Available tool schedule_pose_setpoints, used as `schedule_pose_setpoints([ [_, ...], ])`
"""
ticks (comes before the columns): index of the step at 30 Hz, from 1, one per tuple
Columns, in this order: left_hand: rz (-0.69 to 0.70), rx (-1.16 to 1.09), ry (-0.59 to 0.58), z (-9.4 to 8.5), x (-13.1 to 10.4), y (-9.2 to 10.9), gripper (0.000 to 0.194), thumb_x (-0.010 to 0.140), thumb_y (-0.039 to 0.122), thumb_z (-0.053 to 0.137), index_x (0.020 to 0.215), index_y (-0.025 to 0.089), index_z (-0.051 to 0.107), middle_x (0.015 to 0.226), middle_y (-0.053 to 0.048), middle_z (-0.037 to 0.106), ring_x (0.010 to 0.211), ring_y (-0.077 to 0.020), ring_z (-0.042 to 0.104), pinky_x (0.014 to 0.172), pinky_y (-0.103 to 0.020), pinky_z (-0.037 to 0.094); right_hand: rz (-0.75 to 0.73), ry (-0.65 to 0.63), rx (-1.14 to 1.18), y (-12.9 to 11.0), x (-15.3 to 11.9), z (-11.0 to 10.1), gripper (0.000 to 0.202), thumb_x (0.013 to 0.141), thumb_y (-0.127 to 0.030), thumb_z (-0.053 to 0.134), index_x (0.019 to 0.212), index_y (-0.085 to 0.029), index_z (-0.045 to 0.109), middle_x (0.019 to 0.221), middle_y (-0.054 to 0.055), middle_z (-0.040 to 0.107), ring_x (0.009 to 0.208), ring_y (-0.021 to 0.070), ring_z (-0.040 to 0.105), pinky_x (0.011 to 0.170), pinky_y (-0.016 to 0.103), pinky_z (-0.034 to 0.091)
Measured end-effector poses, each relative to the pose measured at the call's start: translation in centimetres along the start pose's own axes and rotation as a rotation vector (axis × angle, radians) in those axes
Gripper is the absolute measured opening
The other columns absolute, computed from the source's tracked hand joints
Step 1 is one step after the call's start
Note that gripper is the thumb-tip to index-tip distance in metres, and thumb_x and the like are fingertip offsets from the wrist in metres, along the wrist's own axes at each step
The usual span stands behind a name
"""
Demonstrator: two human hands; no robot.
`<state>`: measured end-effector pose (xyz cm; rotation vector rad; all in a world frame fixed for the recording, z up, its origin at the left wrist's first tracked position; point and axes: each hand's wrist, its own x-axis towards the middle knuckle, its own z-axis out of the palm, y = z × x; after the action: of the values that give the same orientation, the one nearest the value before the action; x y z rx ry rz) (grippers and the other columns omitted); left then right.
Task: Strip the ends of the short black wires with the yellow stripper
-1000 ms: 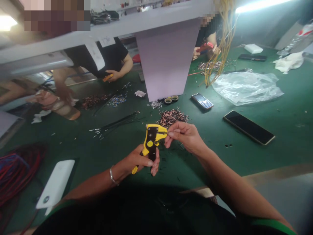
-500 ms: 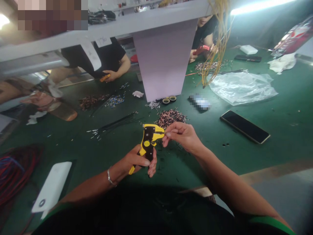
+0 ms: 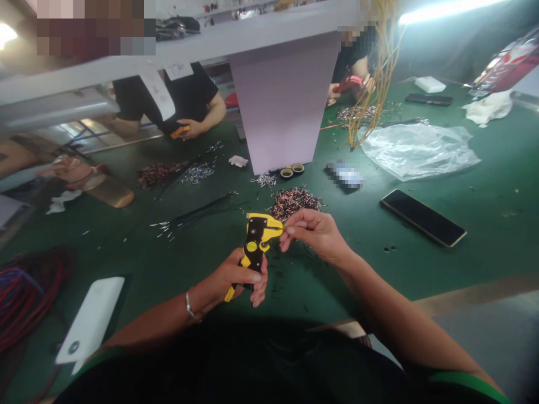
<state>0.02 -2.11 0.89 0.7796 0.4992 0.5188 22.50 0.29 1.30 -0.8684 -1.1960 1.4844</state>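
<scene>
My left hand is closed around the handles of a yellow and black wire stripper, its jaws pointing right. At the jaw tip, my right hand pinches thumb against forefinger on a short wire, mostly hidden by the fingers. Just behind the tool and right hand lies a heap of short black wires with copper-coloured ends. Long black wires with pale ends lie to the left of the stripper. Small dark scraps are scattered below the right hand.
A dark phone lies at right, with a clear plastic bag behind it. Tape rolls stand by the white upright panel. A white device and red-blue cable coils are at left. Two people work across the table.
My left hand has squeezed the stripper's handles closer together. My right hand stays at the jaw tip, almost unmoved. The view has shifted very slightly.
</scene>
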Motion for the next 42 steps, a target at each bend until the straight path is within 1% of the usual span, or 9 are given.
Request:
schedule_pose_setpoints([
  [4,-0.018,0.01,0.011,-0.1,-0.1,-0.1,0.016,0.07,0.016,0.073,0.08,0.013,0.06,0.052,0.002,0.057,0.041,-0.0121,0.053,0.043,-0.027,0.05,-0.003,-0.021,0.022,0.0,0.0,-0.1,0.017,0.076,-0.032,0.075,0.078,-0.02,0.064,0.068,0.002,0.075,0.056,0.0181,0.072,0.06,0.035,0.057],
  [9,0.025,0.004,0.048,-0.3,-0.1,0.0,0.014,0.071,0.014,0.072,0.076,0.013,0.06,0.046,0.006,0.048,0.032,-0.007,0.039,0.033,-0.02,0.04,-0.003,-0.026,0.04,0.0,0.1,-0.1,0.018,0.074,-0.033,0.078,0.078,-0.02,0.065,0.067,0.001,0.076,0.054,0.0177,0.072,0.057,0.033,0.056],
  [14,-0.013,0.012,-0.003,-0.2,0.0,0.3,0.018,0.069,0.014,0.074,0.081,0.013,0.061,0.053,0.002,0.056,0.041,-0.0101,0.049,0.041,-0.024,0.047,0.01,-0.024,0.047,-0.2,0.1,0.0,0.022,0.072,-0.036,0.079,0.076,-0.02,0.065,0.064,0.001,0.075,0.052,0.0186,0.071,0.056,0.034,0.055],
  [19,0.077,0.033,-0.005,-0.4,0.1,1.1,0.021,0.066,0.017,0.075,0.083,0.011,0.063,0.065,-0.002,0.06,0.049,-0.0132,0.056,0.049,-0.03,0.052,0.003,0.008,0.037,-0.3,0.2,-0.1,0.019,0.073,-0.034,0.078,0.078,-0.02,0.064,0.067,0.002,0.075,0.054,0.018,0.071,0.057,0.034,0.056],
  [25,0.224,0.119,0.114,-1.1,0.5,1.9,0.025,0.07,0.019,0.076,0.089,0.012,0.062,0.067,-0.002,0.061,0.053,-0.0139,0.057,0.054,-0.032,0.052,0.04,-0.014,-0.009,0.2,0.1,0.2,0.017,0.076,-0.031,0.075,0.081,-0.02,0.063,0.068,0.002,0.075,0.054,0.0171,0.071,0.058,0.033,0.055],
  [29,0.295,0.17,0.224,-1.5,1.0,1.9,0.026,0.07,0.021,0.079,0.087,0.011,0.061,0.068,-0.002,0.061,0.055,-0.0144,0.058,0.057,-0.033,0.052,0.104,-0.079,-0.062,0.8,-0.3,1.1,0.015,0.078,-0.031,0.074,0.081,-0.02,0.064,0.067,0.001,0.074,0.053,0.0155,0.07,0.057,0.032,0.054],
  [36,0.272,0.238,0.297,-1.8,1.1,1.2,0.024,0.074,0.022,0.078,0.089,0.011,0.063,0.067,-0.003,0.064,0.058,-0.0162,0.062,0.06,-0.032,0.052,0.161,-0.143,-0.161,1.6,-1.0,3.0,0.01,0.079,-0.028,0.069,0.079,-0.02,0.063,0.067,0.001,0.071,0.054,0.0136,0.068,0.058,0.03,0.053],
  [39,0.25,0.251,0.3,-1.7,1.0,1.2,0.026,0.07,0.022,0.08,0.085,0.011,0.063,0.066,-0.003,0.064,0.057,-0.0162,0.062,0.059,-0.031,0.053,0.165,-0.148,-0.159,1.7,-1.1,3.3,0.01,0.079,-0.028,0.068,0.078,-0.02,0.062,0.067,0.001,0.071,0.055,0.0135,0.068,0.059,0.03,0.053],
  [42,0.24,0.255,0.32,-1.6,1.1,1.2,0.026,0.071,0.025,0.079,0.086,0.011,0.064,0.066,-0.002,0.065,0.057,-0.0157,0.062,0.058,-0.03,0.052,0.166,-0.136,-0.172,1.7,-1.1,3.4,0.01,0.078,-0.028,0.067,0.078,-0.02,0.061,0.067,0.001,0.071,0.056,0.0137,0.068,0.06,0.031,0.054],
])
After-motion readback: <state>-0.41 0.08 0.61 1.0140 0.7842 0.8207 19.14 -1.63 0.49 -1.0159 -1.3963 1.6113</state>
